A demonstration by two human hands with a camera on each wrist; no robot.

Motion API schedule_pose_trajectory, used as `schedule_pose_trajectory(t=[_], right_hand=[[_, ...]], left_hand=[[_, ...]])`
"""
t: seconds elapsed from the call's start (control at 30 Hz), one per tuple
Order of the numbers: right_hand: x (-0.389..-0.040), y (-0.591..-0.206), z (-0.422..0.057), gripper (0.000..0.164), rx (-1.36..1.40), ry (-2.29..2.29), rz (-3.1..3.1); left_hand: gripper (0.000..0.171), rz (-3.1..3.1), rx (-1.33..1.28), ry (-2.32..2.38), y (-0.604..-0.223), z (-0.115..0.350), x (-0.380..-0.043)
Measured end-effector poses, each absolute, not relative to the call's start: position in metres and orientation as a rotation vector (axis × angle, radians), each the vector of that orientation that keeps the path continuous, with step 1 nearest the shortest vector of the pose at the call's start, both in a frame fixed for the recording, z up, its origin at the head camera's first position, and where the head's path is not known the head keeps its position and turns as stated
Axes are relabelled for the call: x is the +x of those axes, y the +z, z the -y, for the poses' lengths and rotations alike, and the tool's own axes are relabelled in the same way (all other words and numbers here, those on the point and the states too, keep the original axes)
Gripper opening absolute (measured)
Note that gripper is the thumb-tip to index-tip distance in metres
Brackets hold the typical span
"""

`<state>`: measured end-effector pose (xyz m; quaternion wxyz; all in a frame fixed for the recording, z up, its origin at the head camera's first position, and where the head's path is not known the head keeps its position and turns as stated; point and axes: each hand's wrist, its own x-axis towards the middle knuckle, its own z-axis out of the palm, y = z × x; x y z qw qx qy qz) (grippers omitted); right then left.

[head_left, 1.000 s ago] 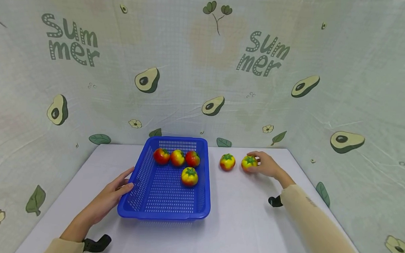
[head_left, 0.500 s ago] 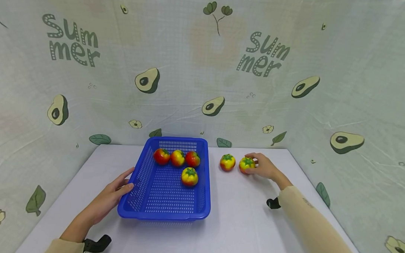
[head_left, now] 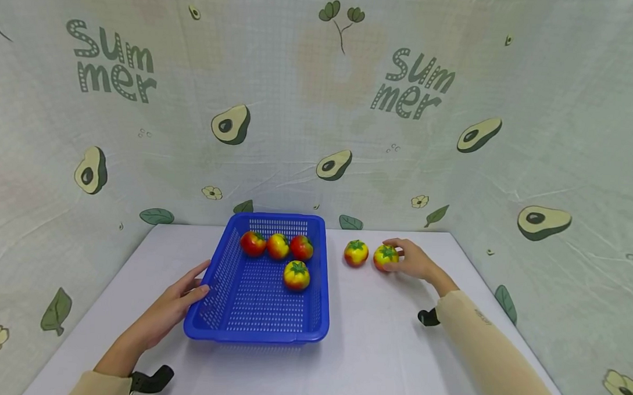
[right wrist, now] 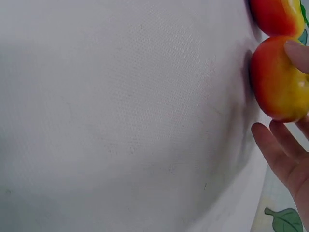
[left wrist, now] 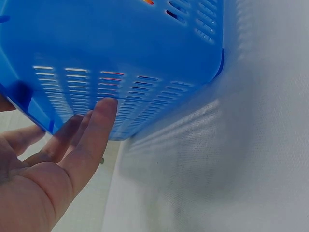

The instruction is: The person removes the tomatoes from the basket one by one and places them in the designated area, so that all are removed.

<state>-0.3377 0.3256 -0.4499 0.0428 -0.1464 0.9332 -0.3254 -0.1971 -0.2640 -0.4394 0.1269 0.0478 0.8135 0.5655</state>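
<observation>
My right hand (head_left: 416, 260) holds a red and yellow tomato (head_left: 386, 257) with a green star-shaped top, low over the white table. In the right wrist view the thumb lies on the tomato (right wrist: 277, 79) and fingers reach round its other side. Just left of it sits a similar tomato (head_left: 356, 253). My left hand (head_left: 168, 308) holds the left rim of a blue perforated basket (head_left: 323, 302); the left wrist view shows its fingers (left wrist: 99, 123) against the outer wall. Inside the basket, several tomatoes lie: a row at the back and one tomato (head_left: 296, 276) nearer the middle.
The white table (head_left: 374, 350) runs back to a cloth (head_left: 275, 178) printed with avocados and leaves, which also hangs along both sides. A black wrist device (head_left: 153, 380) shows beside the left sleeve, and another black device (head_left: 428, 317) beside the right sleeve.
The right hand and its tomato have shifted slightly left, towards the neighbouring tomato, and then stayed put. The left hand and the basket have not moved.
</observation>
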Motion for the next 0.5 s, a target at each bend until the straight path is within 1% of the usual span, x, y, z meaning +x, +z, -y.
schedule_pose_trajectory(t=[0.5], right_hand=[[-0.3372, -0.4406, -0.3311, 0.072, -0.476, -0.973, -2.851]], left_hand=[[0.073, -2.375, 0.143, 1.638, -0.4389, 0.2645, -0.1969]])
